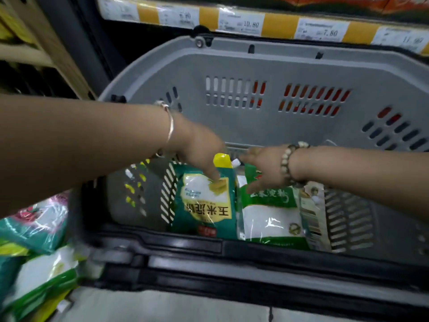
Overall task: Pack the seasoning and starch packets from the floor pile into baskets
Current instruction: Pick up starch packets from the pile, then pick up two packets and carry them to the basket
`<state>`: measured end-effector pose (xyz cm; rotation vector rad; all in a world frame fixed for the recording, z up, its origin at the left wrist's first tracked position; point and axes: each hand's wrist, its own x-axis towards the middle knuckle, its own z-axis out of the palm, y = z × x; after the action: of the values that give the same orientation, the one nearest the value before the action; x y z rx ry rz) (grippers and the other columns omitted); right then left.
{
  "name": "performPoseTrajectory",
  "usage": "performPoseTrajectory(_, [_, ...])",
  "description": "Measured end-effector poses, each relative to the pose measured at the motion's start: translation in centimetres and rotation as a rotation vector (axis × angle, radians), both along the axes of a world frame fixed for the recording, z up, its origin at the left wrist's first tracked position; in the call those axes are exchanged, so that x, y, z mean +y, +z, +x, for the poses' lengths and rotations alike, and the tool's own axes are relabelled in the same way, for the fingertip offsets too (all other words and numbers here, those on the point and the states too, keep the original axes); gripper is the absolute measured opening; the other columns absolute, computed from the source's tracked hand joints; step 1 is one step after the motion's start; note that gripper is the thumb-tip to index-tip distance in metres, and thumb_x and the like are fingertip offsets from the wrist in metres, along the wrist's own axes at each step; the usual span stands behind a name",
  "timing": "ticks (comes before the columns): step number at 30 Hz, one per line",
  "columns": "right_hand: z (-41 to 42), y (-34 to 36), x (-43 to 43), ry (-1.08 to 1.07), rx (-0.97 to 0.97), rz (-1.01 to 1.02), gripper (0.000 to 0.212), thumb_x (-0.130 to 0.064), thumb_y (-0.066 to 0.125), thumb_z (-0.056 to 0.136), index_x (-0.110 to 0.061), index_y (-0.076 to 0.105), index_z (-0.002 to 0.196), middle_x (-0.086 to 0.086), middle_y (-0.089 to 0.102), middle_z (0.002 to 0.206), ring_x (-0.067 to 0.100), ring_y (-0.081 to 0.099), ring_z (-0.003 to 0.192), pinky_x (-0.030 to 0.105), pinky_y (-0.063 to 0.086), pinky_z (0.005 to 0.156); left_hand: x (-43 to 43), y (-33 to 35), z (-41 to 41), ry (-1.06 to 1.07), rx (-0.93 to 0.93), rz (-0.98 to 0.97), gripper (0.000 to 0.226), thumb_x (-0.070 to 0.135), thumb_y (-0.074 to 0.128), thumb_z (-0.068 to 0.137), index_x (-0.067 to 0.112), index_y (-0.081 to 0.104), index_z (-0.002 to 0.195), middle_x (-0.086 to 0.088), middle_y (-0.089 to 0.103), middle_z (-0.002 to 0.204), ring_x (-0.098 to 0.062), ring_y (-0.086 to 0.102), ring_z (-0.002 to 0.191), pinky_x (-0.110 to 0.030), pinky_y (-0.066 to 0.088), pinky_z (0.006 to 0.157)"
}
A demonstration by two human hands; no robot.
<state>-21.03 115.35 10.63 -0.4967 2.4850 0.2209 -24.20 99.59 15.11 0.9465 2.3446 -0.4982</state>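
Observation:
A grey basket [267, 66] with a black rim stands in front of me on the floor. Inside it a teal corn starch packet [204, 210] stands upright, and beside it on the right is a green and white starch packet [271, 221]. A yellow packet top [222, 160] pokes up behind them. My left hand [197, 147] reaches down and pinches the teal packet's top edge, thumb on its front. My right hand [264, 170] rests with fingers spread on the top of the green packet. A thin packet [312, 212] leans on the green one's right side.
The pile of green, teal and pink packets [34, 247] lies on the floor at the lower left, next to the basket. A shelf edge with yellow and white price tags [250, 22] runs behind the basket. Cardboard boxes [46, 43] stand at the far left.

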Motion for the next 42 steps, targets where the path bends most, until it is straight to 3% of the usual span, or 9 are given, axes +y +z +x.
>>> performPoseTrajectory(7, [1.0, 10.5, -7.4, -0.024, 0.385, -0.352, 0.077, -0.049, 0.058, 0.084, -0.024, 0.023, 0.148, 0.005, 0.032, 0.151, 0.02, 0.035, 0.134, 0.023, 0.029, 0.101, -12.4, 8.2, 4.7, 0.231, 0.417, 0.576, 0.068, 0.052, 0.05, 0.084, 0.028, 0.032, 0.145, 0.001, 0.042, 0.145, -0.02, 0.043, 0.129, -0.029, 0.037, 0.1])
performPoseTrajectory(17, [8.2, 15.9, -23.0, 0.166, 0.501, -0.726, 0.073, -0.062, 0.053, 0.075, -0.03, 0.038, 0.139, -0.008, 0.047, 0.136, 0.001, 0.039, 0.114, 0.008, 0.023, 0.077, -29.0, 6.7, 13.9, 0.547, 0.585, 0.754, 0.065, 0.058, 0.047, 0.085, 0.034, 0.031, 0.143, 0.011, 0.042, 0.142, -0.014, 0.045, 0.124, -0.023, 0.034, 0.088])
performPoseTrajectory(19, [8.9, 14.4, -26.0, 0.177, 0.481, -0.733, 0.069, -0.062, 0.047, 0.073, -0.03, 0.045, 0.134, -0.007, 0.052, 0.127, 0.008, 0.046, 0.113, 0.016, 0.029, 0.083, -31.3, 5.4, 15.1, 0.629, 0.584, 0.789, 0.066, 0.058, 0.049, 0.085, 0.035, 0.031, 0.144, 0.012, 0.041, 0.143, -0.012, 0.044, 0.122, -0.018, 0.028, 0.082])
performPoseTrajectory(24, [9.1, 8.7, -32.7, 0.142, 0.365, -0.72, 0.062, -0.054, 0.048, 0.077, -0.031, 0.043, 0.134, -0.006, 0.048, 0.134, 0.015, 0.047, 0.122, 0.036, 0.04, 0.099, -36.4, 1.0, 18.4, 0.864, 0.527, 0.852, 0.063, 0.046, 0.056, 0.088, 0.033, 0.031, 0.144, 0.011, 0.039, 0.146, -0.01, 0.039, 0.129, -0.023, 0.032, 0.096])
performPoseTrajectory(29, [9.3, 1.8, -38.5, 0.219, 0.217, -0.482, 0.054, -0.042, 0.052, 0.088, -0.026, 0.038, 0.137, 0.002, 0.043, 0.139, 0.022, 0.045, 0.124, 0.035, 0.043, 0.095, -40.9, -4.4, 22.0, 1.027, 0.549, 0.763, 0.077, 0.061, 0.035, 0.074, 0.025, 0.038, 0.142, 0.002, 0.046, 0.141, -0.019, 0.045, 0.125, -0.028, 0.036, 0.095])
performPoseTrajectory(34, [10.3, -5.3, -44.3, 0.354, 0.049, -0.294, 0.048, -0.039, 0.048, 0.09, -0.02, 0.04, 0.133, 0.005, 0.043, 0.136, 0.024, 0.047, 0.122, 0.034, 0.045, 0.092, -44.3, -9.5, 25.6, 1.209, 0.542, 0.662, 0.058, 0.043, 0.054, 0.09, 0.026, 0.037, 0.142, 0.006, 0.04, 0.145, -0.017, 0.045, 0.126, -0.028, 0.034, 0.093])
performPoseTrajectory(37, [11.2, -9.3, -47.5, 0.114, -0.133, -0.365, 0.045, -0.037, 0.054, 0.089, -0.015, 0.046, 0.127, 0.006, 0.054, 0.123, 0.026, 0.054, 0.114, 0.029, 0.046, 0.086, -45.9, -12.3, 26.9, 1.284, 0.514, 0.633, 0.058, 0.039, 0.055, 0.09, 0.024, 0.036, 0.142, 0.004, 0.041, 0.144, -0.017, 0.044, 0.127, -0.027, 0.035, 0.096])
performPoseTrajectory(40, [12.1, -13.7, -49.9, -0.442, -0.326, -0.546, 0.054, -0.044, 0.066, 0.078, -0.008, 0.052, 0.116, 0.002, 0.057, 0.099, 0.026, 0.059, 0.101, 0.024, 0.045, 0.078, -46.8, -14.3, 27.7, 1.36, 0.484, 0.62, 0.056, 0.038, 0.053, 0.091, 0.025, 0.035, 0.142, 0.004, 0.04, 0.144, -0.017, 0.043, 0.127, -0.029, 0.038, 0.094])
performPoseTrajectory(42, [12.6, -15.4, -50.9, -0.801, -0.4, -0.7, 0.075, -0.059, 0.071, 0.059, -0.005, 0.059, 0.11, 0.004, 0.065, 0.092, 0.025, 0.064, 0.085, 0.031, 0.054, 0.077, -47.0, -15.3, 27.9, 1.4, 0.464, 0.621, 0.054, 0.038, 0.053, 0.091, 0.025, 0.036, 0.141, 0.005, 0.041, 0.143, -0.016, 0.044, 0.127, -0.03, 0.039, 0.094])
